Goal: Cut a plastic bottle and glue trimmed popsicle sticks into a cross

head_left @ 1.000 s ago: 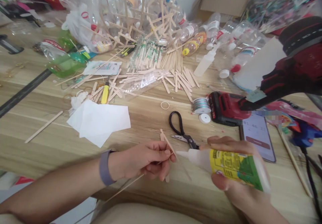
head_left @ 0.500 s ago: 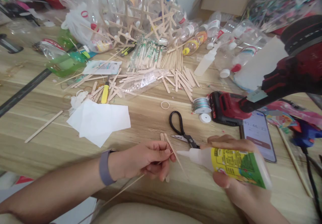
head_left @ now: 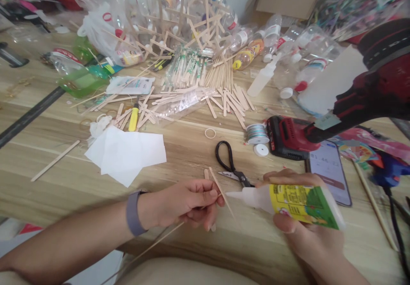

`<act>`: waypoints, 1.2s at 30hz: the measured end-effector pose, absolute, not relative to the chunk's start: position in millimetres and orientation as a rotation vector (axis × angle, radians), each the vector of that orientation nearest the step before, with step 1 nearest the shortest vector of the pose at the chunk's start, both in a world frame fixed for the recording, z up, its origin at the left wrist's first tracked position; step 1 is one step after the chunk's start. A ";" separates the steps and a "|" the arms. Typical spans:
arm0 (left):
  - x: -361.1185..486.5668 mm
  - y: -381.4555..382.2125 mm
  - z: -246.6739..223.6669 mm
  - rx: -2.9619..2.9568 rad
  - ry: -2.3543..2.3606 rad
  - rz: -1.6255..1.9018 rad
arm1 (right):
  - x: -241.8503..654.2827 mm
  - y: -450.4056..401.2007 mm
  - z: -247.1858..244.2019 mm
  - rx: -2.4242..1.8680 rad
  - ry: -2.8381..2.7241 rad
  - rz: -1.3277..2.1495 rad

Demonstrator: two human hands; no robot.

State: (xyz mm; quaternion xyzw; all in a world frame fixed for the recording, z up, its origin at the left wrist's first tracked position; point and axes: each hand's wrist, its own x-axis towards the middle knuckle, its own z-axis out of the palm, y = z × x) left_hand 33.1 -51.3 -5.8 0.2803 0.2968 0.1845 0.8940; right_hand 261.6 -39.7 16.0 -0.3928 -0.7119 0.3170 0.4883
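The work in hand looks to be bringing glue to a joint of thin wood. The left hand is closed in a pinch, thumb against curled fingers, gripping a thin wooden skewer that runs back towards the person's lap. At its fingertips, a flat craft stick slants down past the skewer's end, with a second craft stick behind it, partly hidden by the fingers. The right hand is wrapped round a glue bottle with a yellow and green label, tipped on its side so that its nozzle points at the slanting stick. The tip is at or just beside the wood; whether they touch, and whether any glue is out, cannot be told. A move from this pose would call for a steady left pinch, so the light pieces do not slip, and a small, measured squeeze from the right; too much could run onto the fingers. Just beyond the nozzle, black-handled scissors lie on the worktop, near a spool of thread, while white paper sheets lie beyond the left wrist.
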 end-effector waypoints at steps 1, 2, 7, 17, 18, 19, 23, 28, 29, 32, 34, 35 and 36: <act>33.1 -51.2 -5.1 0.579 0.617 0.383 | 261.5 -39.5 15.7 -0.961 -1.736 0.779; 33.1 -51.1 -4.2 0.577 0.618 0.384 | 261.5 -39.3 15.5 -0.969 -1.742 0.791; 33.4 -50.8 -0.7 0.565 0.623 0.389 | 262.9 -39.7 16.9 -1.011 -1.675 0.883; 33.1 -51.0 -1.7 0.575 0.608 0.379 | 262.5 -38.8 16.7 -1.063 -1.650 0.860; 32.9 -51.0 -1.5 0.578 0.608 0.377 | 262.4 -38.6 17.1 -1.070 -1.653 0.848; 32.8 -51.0 -1.5 0.581 0.607 0.375 | 262.1 -38.5 17.6 -1.073 -1.664 0.840; 32.5 -51.3 -2.2 0.579 0.603 0.377 | 260.4 -38.3 19.0 -1.056 -1.683 0.854; 32.8 -51.3 -3.1 0.581 0.601 0.385 | 259.5 -38.1 18.5 -1.055 -1.647 0.890; 32.9 -51.1 -3.1 0.583 0.602 0.385 | 259.5 -38.3 18.0 -1.049 -1.649 0.913; 32.9 -50.4 -2.9 0.587 0.600 0.380 | 259.9 -39.7 17.1 -1.095 -1.635 0.935; 33.0 -50.2 -3.0 0.589 0.595 0.381 | 260.3 -40.9 17.4 -1.156 -1.612 0.903; 33.1 -50.2 -3.2 0.589 0.592 0.381 | 260.5 -41.3 17.9 -1.170 -1.603 0.905; 33.3 -50.2 -3.4 0.590 0.588 0.381 | 260.5 -41.6 18.4 -1.166 -1.602 0.923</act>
